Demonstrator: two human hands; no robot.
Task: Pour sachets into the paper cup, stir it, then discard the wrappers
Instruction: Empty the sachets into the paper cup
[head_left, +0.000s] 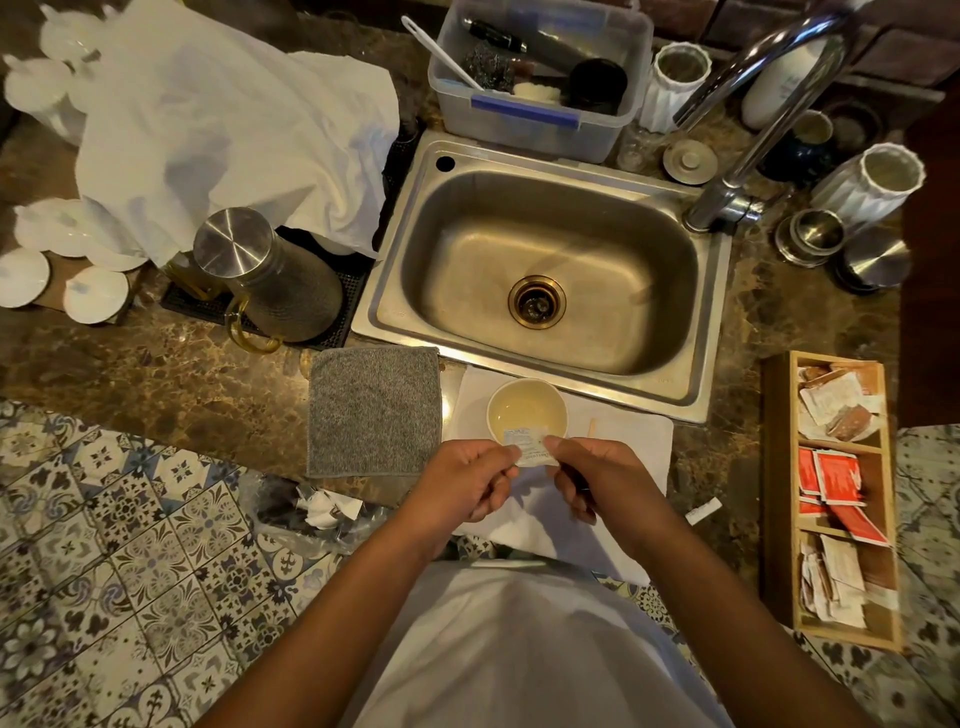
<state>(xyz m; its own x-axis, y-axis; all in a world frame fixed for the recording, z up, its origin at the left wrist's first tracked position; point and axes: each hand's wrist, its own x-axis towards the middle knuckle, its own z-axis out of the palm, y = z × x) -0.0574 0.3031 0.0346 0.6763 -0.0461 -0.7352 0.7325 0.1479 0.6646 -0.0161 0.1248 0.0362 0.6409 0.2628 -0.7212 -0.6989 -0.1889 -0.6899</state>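
Note:
A white paper cup (525, 404) with pale liquid stands on a white napkin (613, 441) in front of the sink. Just over its near rim, a small white printed sachet (529, 446) is held between both hands. My left hand (467, 480) pinches its left edge and my right hand (597, 478) pinches its right edge, the other fingers curled. A wooden stir stick (591, 427) lies on the napkin right of the cup. Torn white wrappers (324, 509) sit in a clear bag at the counter's edge, lower left.
A steel sink (545, 270) and tap (737, 176) lie behind the cup. A grey cloth (374, 410) is to its left. A wooden sachet organiser (836, 499) stands at the right. A metal jug (270, 275), plates and a white cloth fill the left counter.

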